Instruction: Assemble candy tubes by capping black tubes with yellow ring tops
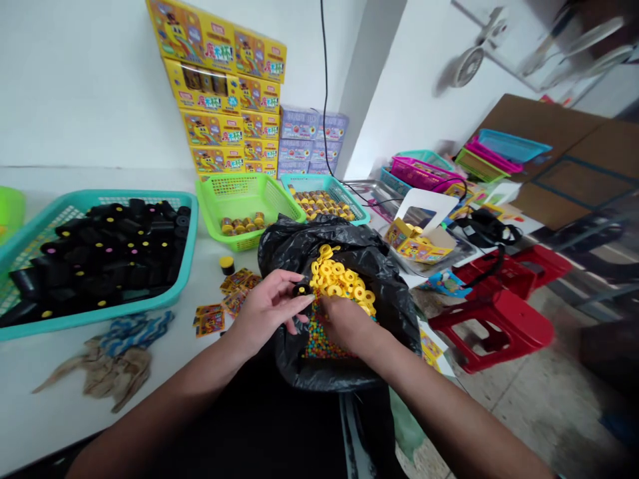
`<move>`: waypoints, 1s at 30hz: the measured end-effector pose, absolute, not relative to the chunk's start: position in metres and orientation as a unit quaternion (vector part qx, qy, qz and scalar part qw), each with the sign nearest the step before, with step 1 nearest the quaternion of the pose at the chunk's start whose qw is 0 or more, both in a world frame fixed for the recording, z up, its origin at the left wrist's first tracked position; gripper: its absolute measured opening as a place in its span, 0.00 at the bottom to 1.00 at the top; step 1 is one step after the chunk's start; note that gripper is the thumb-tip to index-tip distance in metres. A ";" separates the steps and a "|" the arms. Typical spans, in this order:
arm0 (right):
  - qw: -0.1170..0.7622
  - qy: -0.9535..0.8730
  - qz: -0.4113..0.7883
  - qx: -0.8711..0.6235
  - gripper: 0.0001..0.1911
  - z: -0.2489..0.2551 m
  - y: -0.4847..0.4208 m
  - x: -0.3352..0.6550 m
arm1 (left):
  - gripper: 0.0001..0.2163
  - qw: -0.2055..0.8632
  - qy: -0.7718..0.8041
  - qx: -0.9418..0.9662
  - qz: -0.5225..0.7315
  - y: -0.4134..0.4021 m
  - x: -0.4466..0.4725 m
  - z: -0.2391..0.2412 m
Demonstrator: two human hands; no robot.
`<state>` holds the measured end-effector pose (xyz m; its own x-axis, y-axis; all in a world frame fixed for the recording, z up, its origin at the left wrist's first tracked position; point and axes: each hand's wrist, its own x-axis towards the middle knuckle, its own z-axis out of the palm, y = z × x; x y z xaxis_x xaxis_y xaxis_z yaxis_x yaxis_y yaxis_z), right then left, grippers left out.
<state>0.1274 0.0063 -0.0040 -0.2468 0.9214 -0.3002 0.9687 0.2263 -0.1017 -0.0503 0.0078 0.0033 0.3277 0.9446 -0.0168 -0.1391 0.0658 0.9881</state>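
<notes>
My left hand point(264, 309) is closed around a small black cylinder point(301, 289) at the rim of a black plastic bag point(379, 273). The bag lies open in front of me and holds a heap of yellow ring-shaped caps point(339, 279) on top of small multicoloured candies point(319, 342). My right hand point(347, 322) reaches into the bag, its fingers curled down among the yellow caps and candies; what they hold is hidden.
A teal tray point(30, 233) of black cylinders fills the left. A green basket point(242, 199) and a teal basket point(324, 189) hold filled tubes. Yellow boxes point(219, 86) are stacked at the wall. Stickers point(224, 303), a rag point(114, 359), red stools point(499, 313).
</notes>
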 end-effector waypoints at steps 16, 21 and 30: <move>0.070 0.762 -0.121 0.633 0.10 -0.003 -0.001 0.177 | 0.16 0.608 0.400 0.551 0.409 0.011 -0.049 -0.005; 0.013 0.763 -0.140 0.631 0.05 -0.004 0.002 0.175 | 0.17 0.607 0.407 0.558 0.395 0.009 -0.050 -0.005; -0.309 0.545 -0.592 0.508 0.12 0.022 -0.014 0.167 | 0.15 0.574 0.377 0.614 0.389 0.009 -0.040 0.000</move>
